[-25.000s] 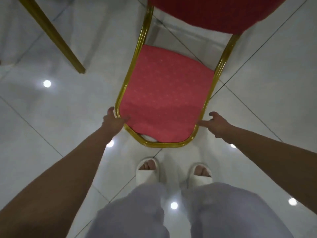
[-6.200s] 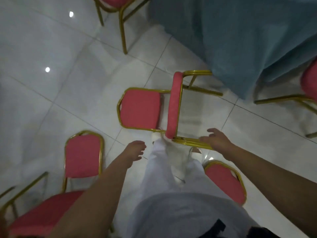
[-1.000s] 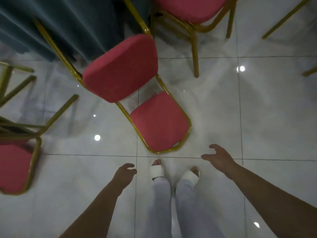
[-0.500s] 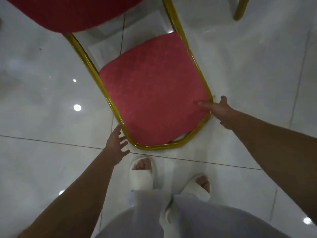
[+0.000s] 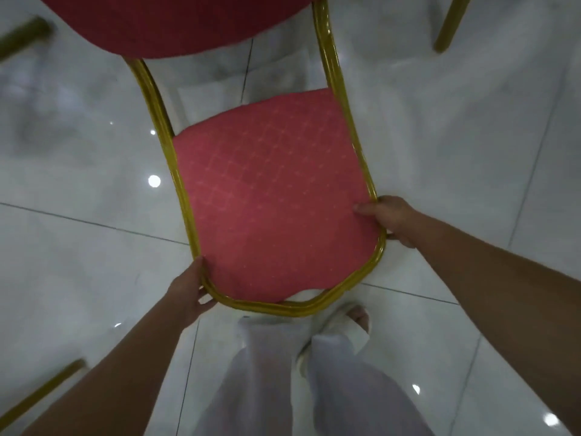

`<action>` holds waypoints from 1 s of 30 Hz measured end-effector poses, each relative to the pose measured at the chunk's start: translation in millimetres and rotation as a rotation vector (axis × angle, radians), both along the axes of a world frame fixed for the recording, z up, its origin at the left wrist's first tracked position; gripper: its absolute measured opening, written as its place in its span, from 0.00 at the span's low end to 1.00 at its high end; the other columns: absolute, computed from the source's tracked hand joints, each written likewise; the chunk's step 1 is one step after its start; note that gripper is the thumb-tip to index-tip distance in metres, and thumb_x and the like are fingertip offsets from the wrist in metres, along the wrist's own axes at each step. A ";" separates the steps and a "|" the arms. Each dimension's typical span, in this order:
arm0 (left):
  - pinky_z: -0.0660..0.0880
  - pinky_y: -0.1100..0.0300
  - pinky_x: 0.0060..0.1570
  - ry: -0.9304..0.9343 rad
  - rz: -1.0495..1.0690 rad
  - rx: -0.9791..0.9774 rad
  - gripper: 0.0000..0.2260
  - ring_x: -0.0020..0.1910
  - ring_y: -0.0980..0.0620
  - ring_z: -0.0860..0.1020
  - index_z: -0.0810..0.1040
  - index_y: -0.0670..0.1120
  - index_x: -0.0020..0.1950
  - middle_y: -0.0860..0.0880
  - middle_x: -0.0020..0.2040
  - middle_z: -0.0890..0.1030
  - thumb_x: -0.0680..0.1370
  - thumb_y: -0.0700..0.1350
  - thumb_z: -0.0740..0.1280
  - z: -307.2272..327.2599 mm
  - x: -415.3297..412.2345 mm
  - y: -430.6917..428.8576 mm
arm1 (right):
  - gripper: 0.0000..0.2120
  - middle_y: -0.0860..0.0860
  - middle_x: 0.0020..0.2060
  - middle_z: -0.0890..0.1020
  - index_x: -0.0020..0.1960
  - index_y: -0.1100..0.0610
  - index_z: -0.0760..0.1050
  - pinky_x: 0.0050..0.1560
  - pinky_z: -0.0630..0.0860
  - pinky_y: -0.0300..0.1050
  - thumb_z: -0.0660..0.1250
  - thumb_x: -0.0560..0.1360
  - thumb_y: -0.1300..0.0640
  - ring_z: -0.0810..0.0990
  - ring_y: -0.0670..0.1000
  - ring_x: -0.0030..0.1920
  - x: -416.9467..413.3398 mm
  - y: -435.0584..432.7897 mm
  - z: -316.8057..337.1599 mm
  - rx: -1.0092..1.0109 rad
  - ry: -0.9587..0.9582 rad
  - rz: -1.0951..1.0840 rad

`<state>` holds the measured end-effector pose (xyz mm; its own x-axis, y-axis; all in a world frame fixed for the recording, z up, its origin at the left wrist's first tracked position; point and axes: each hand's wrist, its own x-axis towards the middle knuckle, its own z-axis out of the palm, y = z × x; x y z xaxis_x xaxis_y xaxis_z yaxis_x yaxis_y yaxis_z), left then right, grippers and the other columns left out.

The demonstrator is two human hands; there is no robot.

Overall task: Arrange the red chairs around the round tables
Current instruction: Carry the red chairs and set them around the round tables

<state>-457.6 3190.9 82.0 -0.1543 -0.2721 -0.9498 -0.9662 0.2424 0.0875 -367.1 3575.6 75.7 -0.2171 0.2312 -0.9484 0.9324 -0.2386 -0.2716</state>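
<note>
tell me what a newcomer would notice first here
The red chair with its gold frame fills the centre, seen from above, its backrest at the top edge. The left hand grips the frame's near-left corner and the right hand grips the right side near the front. Below, a white slipper stands on the glossy tiled floor.

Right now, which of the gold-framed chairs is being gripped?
The central red chair: the left hand and right hand grip its seat rim. Only untouched gold legs of others show.
</note>
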 end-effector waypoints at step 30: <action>0.75 0.59 0.30 0.441 -0.103 0.388 0.06 0.27 0.52 0.71 0.74 0.41 0.42 0.46 0.31 0.71 0.79 0.38 0.63 624.9 -124.0 -23.9 | 0.14 0.54 0.58 0.78 0.63 0.51 0.75 0.39 0.82 0.50 0.68 0.78 0.49 0.78 0.57 0.52 -50.2 -62.1 649.5 0.256 0.298 -0.102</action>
<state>-581.6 3167.0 707.0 -0.5642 0.1197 -0.8169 -0.7917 0.2025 0.5764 -417.3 3513.5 725.2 -0.4373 0.4863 -0.7564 0.7793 -0.2149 -0.5887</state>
